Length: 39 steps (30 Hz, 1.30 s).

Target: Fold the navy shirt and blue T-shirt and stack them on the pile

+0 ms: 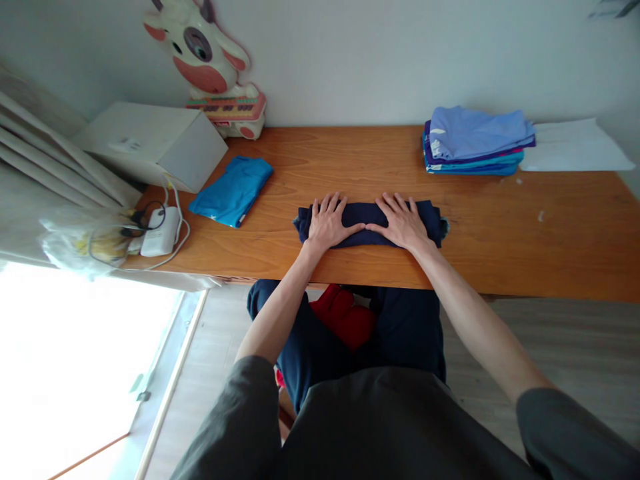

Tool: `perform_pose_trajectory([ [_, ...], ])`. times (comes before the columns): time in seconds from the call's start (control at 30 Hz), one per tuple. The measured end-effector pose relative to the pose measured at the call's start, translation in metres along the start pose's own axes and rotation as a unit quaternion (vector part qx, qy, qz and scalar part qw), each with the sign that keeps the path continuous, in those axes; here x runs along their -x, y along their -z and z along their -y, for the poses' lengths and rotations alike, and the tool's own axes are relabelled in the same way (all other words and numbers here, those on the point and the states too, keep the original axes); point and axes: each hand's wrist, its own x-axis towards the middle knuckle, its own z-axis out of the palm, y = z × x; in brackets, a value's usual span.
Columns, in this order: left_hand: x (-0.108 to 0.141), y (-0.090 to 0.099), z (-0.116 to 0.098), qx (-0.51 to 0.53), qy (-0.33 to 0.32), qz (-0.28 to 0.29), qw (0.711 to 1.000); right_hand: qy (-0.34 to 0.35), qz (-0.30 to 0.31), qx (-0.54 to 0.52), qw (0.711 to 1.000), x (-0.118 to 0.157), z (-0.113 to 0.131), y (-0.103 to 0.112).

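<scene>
A dark navy garment (356, 215), folded into a long narrow strip, lies across the table in front of me. On its left part my left hand (330, 221) rests flat with fingers spread. My right hand (403, 223) presses on the right part in the same way, and the two thumbs nearly meet at the middle. Both ends of the strip stick out past my hands, with some lighter colour showing there. What kind of garment it is, I cannot tell. To the left lies a folded bright blue garment (234, 190), apart from my hands.
A stack of folded clothes (477, 140) sits at the back right of the wooden table (555, 233), beside white paper (575, 147). At the left are a white box (150, 143), a cow-shaped toy keyboard (227, 110), a white power strip (161, 232) with cables and a plastic bag (85, 243).
</scene>
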Motion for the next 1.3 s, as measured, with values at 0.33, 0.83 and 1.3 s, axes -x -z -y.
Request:
perform_pose_trajectory([
  [0.33, 0.0061, 0.0041, -0.005, 0.002, 0.003, 0.013, 1.0, -0.001, 0.021, 0.006, 1.0, 0.0036, 0.0079, 0.0085],
  [0.83, 0.0094, 0.0029, -0.0057, 0.004, 0.004, 0.005, 1.0, 0.001, 0.021, -0.002, 1.0, 0.0061, 0.0062, 0.0045],
  [1.3, 0.0095, 0.0058, -0.0066, 0.014, 0.008, 0.015, 1.0, 0.004, 0.019, 0.015, 1.0, 0.007, 0.0061, 0.0047],
])
